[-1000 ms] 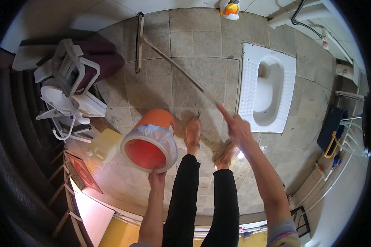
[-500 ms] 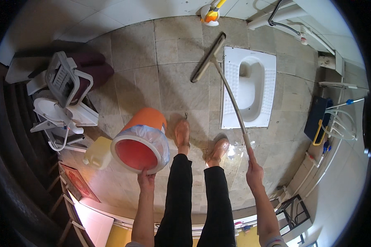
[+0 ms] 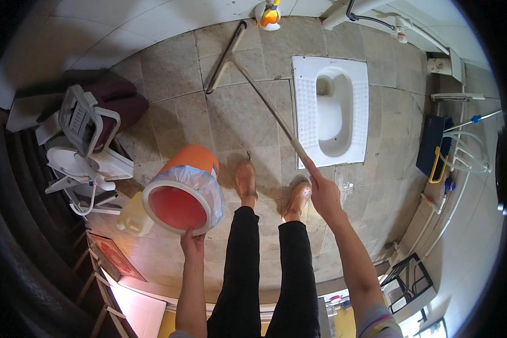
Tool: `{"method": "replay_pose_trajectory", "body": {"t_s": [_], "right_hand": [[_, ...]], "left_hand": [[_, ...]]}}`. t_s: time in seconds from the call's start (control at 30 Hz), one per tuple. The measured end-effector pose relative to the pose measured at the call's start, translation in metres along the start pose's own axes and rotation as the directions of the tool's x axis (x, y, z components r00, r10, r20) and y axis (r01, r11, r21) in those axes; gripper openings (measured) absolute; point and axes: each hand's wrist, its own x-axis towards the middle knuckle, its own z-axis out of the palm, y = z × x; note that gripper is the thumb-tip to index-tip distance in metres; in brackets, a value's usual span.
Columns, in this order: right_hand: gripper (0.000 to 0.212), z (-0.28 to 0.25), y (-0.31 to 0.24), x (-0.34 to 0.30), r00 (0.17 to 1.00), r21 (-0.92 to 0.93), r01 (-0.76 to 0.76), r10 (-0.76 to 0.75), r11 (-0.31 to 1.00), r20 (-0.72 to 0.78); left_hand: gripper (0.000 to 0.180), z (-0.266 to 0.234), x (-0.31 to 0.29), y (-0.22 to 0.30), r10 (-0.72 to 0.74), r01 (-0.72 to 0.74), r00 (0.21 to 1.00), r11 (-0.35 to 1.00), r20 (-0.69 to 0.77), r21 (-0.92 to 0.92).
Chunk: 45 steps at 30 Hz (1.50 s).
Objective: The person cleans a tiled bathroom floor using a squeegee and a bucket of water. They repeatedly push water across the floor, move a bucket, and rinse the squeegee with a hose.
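My left hand (image 3: 192, 246) grips the lower part of the white rim of an orange bin (image 3: 196, 158). The bin is tilted, with its reddish inside facing me and a clear plastic liner (image 3: 213, 194) folded round the mouth. In my right hand (image 3: 325, 197) is the end of a long floor squeegee (image 3: 265, 104), its index finger stretched along the handle. The squeegee's straight head (image 3: 226, 57) rests on the tiles at the far middle, left of the white squat toilet (image 3: 331, 112).
A yellowish plastic jug (image 3: 135, 217) stands left of the bin. Beyond it are a folded grey-white chair (image 3: 87, 121) and a dark maroon container (image 3: 124, 107). A toilet brush holder (image 3: 268, 17) stands by the far wall. Hoses and a dark blue bucket (image 3: 431, 146) line the right wall.
My right hand has moved left and forward, and the squeegee head has shifted left and farther toward the far wall. My left hand still holds the bin, which is slightly left in view.
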Motion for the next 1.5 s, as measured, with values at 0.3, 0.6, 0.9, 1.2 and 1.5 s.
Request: {"method": "replay_pose_trajectory", "body": {"t_s": [0.3,0.6,0.9,1.2,1.5], "right_hand": [[0.052,-0.039,0.031,-0.088,0.98,0.101,-0.188,0.193,0.977,-0.04],[0.047,-0.059,0.043,0.021,0.988,0.092,0.023,-0.009,0.995,-0.152],[0.048,-0.091,0.081,-0.1,0.978,0.18,-0.19,0.202,0.965,-0.049],[0.046,-0.108,0.082,-0.007,0.978,0.24,-0.049,0.095,0.97,-0.186],[0.049,-0.141,0.102,-0.124,0.993,0.062,-0.099,0.103,0.993,-0.065]], "left_hand": [[0.049,0.022,0.001,0.001,-0.043,0.043,0.999,0.999,0.008,0.006],[0.05,0.026,0.004,0.002,-0.035,0.032,0.997,0.998,0.069,0.05],[0.048,0.027,0.001,0.013,-0.002,-0.005,0.997,0.997,0.078,0.081],[0.048,0.035,0.005,0.021,0.018,-0.027,0.995,0.995,0.093,0.098],[0.047,0.029,-0.002,0.027,-0.021,0.015,0.996,0.997,0.084,0.078]]}}
